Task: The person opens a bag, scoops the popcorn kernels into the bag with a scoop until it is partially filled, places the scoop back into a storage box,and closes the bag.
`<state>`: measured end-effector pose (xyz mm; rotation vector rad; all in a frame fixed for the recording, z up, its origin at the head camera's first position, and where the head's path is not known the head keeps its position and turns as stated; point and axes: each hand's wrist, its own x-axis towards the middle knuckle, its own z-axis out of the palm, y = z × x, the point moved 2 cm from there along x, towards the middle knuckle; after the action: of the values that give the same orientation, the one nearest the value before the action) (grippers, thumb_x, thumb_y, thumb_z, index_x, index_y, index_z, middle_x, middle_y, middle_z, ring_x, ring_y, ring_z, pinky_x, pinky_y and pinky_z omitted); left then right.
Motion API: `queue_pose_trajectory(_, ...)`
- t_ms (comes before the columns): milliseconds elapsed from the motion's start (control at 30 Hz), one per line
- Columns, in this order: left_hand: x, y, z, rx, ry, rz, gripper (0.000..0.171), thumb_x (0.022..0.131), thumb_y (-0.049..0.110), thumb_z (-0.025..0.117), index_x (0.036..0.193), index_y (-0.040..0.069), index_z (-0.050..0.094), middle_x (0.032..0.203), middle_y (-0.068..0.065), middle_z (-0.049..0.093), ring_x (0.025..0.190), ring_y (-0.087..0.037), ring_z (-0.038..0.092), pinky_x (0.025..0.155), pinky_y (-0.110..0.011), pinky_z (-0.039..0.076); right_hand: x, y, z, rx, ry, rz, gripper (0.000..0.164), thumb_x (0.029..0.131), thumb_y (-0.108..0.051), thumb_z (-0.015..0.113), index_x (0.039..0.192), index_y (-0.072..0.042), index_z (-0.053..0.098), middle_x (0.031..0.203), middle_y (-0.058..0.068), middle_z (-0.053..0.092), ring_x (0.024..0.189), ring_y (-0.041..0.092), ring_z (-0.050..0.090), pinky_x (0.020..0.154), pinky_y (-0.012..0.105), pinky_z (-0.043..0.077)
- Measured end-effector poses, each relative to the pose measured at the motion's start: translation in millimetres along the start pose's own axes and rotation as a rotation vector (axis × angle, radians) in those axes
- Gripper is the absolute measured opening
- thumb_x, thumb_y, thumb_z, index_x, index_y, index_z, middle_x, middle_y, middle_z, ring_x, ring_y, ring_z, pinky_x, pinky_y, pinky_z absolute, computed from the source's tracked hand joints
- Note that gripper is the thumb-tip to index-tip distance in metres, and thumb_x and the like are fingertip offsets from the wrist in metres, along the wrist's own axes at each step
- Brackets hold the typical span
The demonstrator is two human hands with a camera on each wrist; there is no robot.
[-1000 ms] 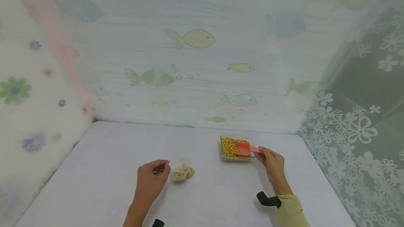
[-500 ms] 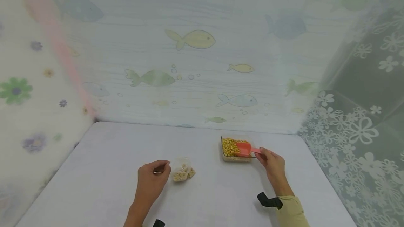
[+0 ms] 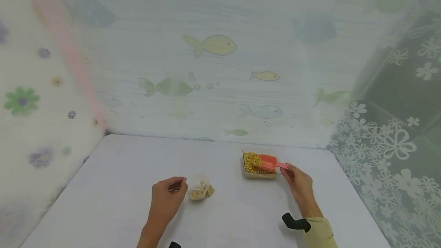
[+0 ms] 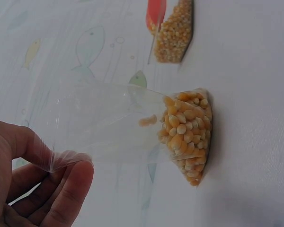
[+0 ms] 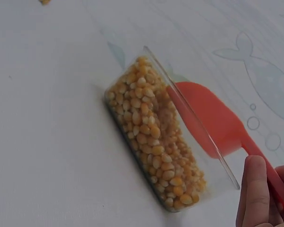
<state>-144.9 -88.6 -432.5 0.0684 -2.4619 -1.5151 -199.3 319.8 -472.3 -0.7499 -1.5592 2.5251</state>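
Observation:
My left hand (image 3: 167, 199) pinches the upper edge of a clear plastic bag (image 4: 104, 123) between thumb and fingers. Corn kernels (image 4: 187, 130) fill the bottom of that bag, which stands on the table. To the right, my right hand (image 3: 300, 183) grips the handle of a red scoop (image 3: 268, 162). The scoop's blade is over a clear rectangular container (image 5: 232, 179) of yellow corn kernels (image 5: 146, 137), its front edge at the kernels. Whether kernels lie in the scoop is hard to tell; in the right wrist view only its outside shows.
A white table (image 3: 131, 171) bears everything. Behind it hangs a pale curtain with printed fish (image 3: 219, 45). Flower-patterned sheets close off the left and right sides. Black wrist mounts (image 3: 295, 223) sit on the forearms.
The red scoop has lifted and tilted slightly within the container, and the kernels at its front edge have shifted. The left hand still holds the bag in the same place.

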Motion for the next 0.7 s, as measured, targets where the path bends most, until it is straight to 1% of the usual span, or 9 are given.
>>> queue_pose_trajectory(67,-0.3,-0.5,0.4,-0.002,0.002,0.003,0.013,0.09,0.002,0.069,0.098,0.0,0.078,0.087,-0.007,0.076,0.079,-0.015,0.072,0.064,-0.021,0.057,0.2,0.3,-0.3,0.01,-0.004,0.006,0.01,0.102,-0.018,0.061,0.106,-0.012,0.068,0.094,-0.005,0.071,0.096,0.007,0.069,0.094,0.022,0.053)
queue_pose_trajectory(133,-0.7,-1.2,0.7,-0.002,-0.001,0.001,0.013,0.09,0.002,0.068,0.098,0.0,0.078,0.087,-0.007,0.076,0.079,-0.015,0.072,0.064,-0.02,0.057,0.1,0.2,-0.3,0.013,-0.005,0.01,0.017,0.102,-0.018,0.061,0.115,-0.009,0.067,0.094,-0.005,0.071,0.096,0.006,0.069,0.094,0.021,0.053)
queue_pose_trajectory(233,-1.1,-1.6,1.1,0.005,-0.002,-0.005,0.013,0.09,0.003,0.068,0.098,0.001,0.078,0.088,-0.007,0.076,0.079,-0.014,0.072,0.065,-0.019,0.057,0.1,0.1,-0.3,0.013,-0.008,0.018,0.03,0.103,-0.018,0.06,0.129,-0.004,0.06,0.094,-0.006,0.071,0.096,0.006,0.069,0.094,0.021,0.053)
queue_pose_trajectory(267,-1.1,-1.6,1.1,0.007,-0.001,-0.006,0.012,0.09,0.003,0.068,0.097,0.001,0.079,0.087,-0.006,0.076,0.079,-0.013,0.072,0.064,-0.019,0.056,-0.1,0.1,-0.3,0.016,-0.008,0.024,0.031,0.103,-0.019,0.06,0.13,-0.004,0.059,0.094,-0.006,0.072,0.096,0.005,0.069,0.094,0.021,0.053)
queue_pose_trajectory(333,-1.1,-1.7,1.1,0.008,0.002,-0.007,0.012,0.09,0.003,0.068,0.097,0.002,0.079,0.087,-0.006,0.076,0.079,-0.013,0.072,0.064,-0.019,0.057,-0.5,-0.1,0.2,0.03,-0.007,0.033,0.027,0.103,-0.018,0.06,0.126,-0.005,0.061,0.093,-0.006,0.072,0.096,0.005,0.07,0.094,0.02,0.053)
queue_pose_trajectory(467,-0.7,-1.4,1.4,0.008,0.005,-0.008,0.012,0.09,0.002,0.069,0.097,0.002,0.079,0.087,-0.006,0.076,0.079,-0.014,0.072,0.064,-0.02,0.057,-1.3,-0.9,1.1,0.07,-0.012,0.047,0.01,0.102,-0.017,0.061,0.105,-0.012,0.069,0.093,-0.005,0.073,0.095,0.006,0.071,0.094,0.021,0.053)
queue_pose_trajectory(567,-0.2,-0.8,1.2,0.011,0.008,-0.007,0.012,0.09,0.002,0.069,0.097,0.002,0.079,0.087,-0.006,0.076,0.079,-0.014,0.072,0.064,-0.02,0.057,-1.8,-1.9,2.3,0.087,-0.022,0.056,0.013,0.102,-0.018,0.061,0.095,-0.017,0.071,0.094,-0.005,0.073,0.096,0.006,0.071,0.094,0.02,0.053)
queue_pose_trajectory(633,0.4,-0.8,1.1,0.017,0.009,0.0,0.012,0.09,0.002,0.069,0.097,0.002,0.079,0.086,-0.006,0.076,0.079,-0.014,0.072,0.064,-0.02,0.057,-2.0,-3.0,3.3,0.095,-0.028,0.064,0.014,0.103,-0.018,0.06,0.094,-0.018,0.071,0.095,-0.005,0.072,0.097,0.006,0.07,0.095,0.02,0.052)
queue_pose_trajectory(700,1.1,-0.3,0.7,0.018,0.013,0.02,0.012,0.09,0.001,0.069,0.097,0.001,0.079,0.086,-0.006,0.076,0.078,-0.014,0.072,0.064,-0.02,0.057,-2.0,-4.4,4.5,0.113,-0.033,0.07,0.013,0.103,-0.018,0.061,0.095,-0.017,0.071,0.096,-0.004,0.072,0.098,0.006,0.07,0.096,0.02,0.052)
